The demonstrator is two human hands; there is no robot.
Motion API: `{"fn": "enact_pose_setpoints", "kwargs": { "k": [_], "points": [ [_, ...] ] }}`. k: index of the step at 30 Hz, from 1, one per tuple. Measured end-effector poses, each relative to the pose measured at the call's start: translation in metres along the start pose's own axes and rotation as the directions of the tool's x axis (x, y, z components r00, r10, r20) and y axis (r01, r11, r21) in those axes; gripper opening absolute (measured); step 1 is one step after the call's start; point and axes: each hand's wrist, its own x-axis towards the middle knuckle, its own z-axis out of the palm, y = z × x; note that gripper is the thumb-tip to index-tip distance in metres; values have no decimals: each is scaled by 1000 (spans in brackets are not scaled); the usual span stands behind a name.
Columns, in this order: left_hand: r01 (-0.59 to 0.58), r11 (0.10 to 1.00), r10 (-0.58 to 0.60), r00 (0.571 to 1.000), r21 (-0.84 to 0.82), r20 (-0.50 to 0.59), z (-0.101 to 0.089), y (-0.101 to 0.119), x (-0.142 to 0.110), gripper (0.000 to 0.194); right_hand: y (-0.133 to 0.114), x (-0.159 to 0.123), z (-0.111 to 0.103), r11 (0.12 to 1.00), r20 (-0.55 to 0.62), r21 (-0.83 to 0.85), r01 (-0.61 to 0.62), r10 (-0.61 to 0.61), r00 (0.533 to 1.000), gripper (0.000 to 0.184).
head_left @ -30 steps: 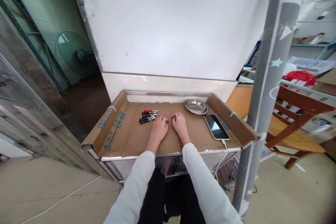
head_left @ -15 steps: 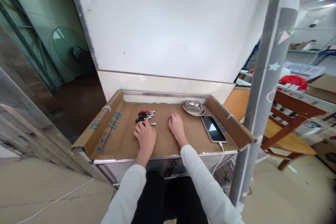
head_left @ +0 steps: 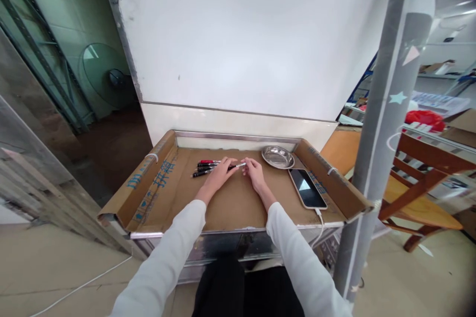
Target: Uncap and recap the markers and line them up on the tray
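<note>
While left hand point(head_left: 220, 173) pinches pen point(head_left: 237, 166), right hand point(head_left: 255, 173) pinches its pale end. Left hand partly blocks other pens point(head_left: 202, 173); dish point(head_left: 278, 157) beyond right hand.

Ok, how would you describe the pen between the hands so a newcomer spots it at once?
Find the cardboard below the white board. Near its middle, the held pen spans the gap from left hand to right hand. It's dark with a silvery end, and unlike the grouped pens, it bridges both hands.
</note>
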Motion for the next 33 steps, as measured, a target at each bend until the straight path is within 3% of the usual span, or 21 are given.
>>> {"fn": "enact_pose_setpoints", "kwargs": {
  "k": [2, 4, 9, 15, 20, 23, 28, 33],
  "points": [
    [-6, 1000, 4, 997, -28, -72, -1, -3, 3, 27, 2, 7, -2, 980, 4, 199, -23, 23, 1000, 35],
    [-38, 999, 34, 993, -33, -112, -3, -5, 5, 26, 1, 9, -3, 955, 18, 297, -24, 19, 1000, 36],
    [-95, 995, 92, 992, -29, -85, -6, -4, 6, 20, -3, 6, -3, 910, 118, 392, -134, 95, 989, 31],
    [-18, 993, -20, 949, -118, -316, -3, -6, 7, 29, 2, 10, -7, 852, 11, 495, -174, 194, 981, 11],
    [-50, 990, 13, 964, -132, -266, 0, -9, 9, 31, 5, 8, -7, 841, 79, 500, -206, 193, 978, 12],
    [-70, 972, 15, 971, -224, -238, 3, -8, 10, 38, 3, 6, -6, 834, 129, 494, -247, 210, 969, 13],
    [11, 878, -198, 918, -479, -343, 11, -10, 14, 30, -2, 4, -5, 822, 208, 464, -329, 260, 943, 18],
    [20, 772, -344, 853, -635, -391, 11, -15, 18, 29, 0, 6, -6, 804, 128, 510, -306, 280, 951, 13]
  ]
}}
